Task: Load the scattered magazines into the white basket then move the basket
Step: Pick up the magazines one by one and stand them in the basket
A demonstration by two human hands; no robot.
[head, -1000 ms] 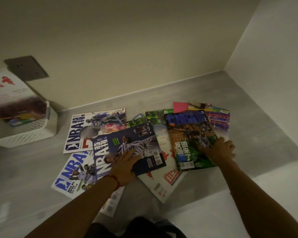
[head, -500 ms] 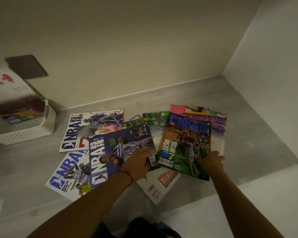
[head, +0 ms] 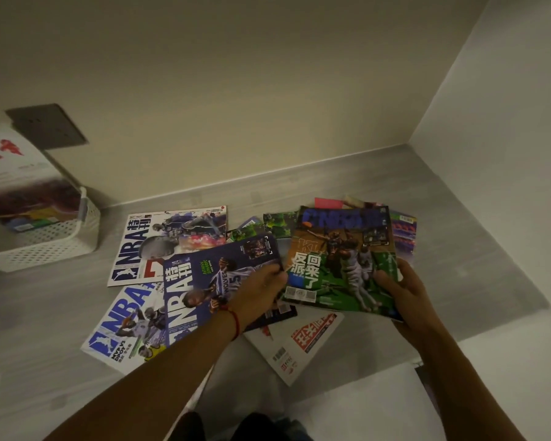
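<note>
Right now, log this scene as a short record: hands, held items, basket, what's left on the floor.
left hand: grips the right edge of the dark blue NBA magazine
right hand: holds the green-cover magazine, lifted at a tilt
white basket: far left by the wall, already holding magazines
floor: several magazines lie overlapping, including two white NBA issues
wall socket: dark plate above the basket

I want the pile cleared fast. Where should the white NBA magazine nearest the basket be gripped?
The white NBA magazine lies flat with its left long edge bare on the floor. Probably slide fingers under that edge from the basket side; the blue magazine covers its lower right corner.
</note>
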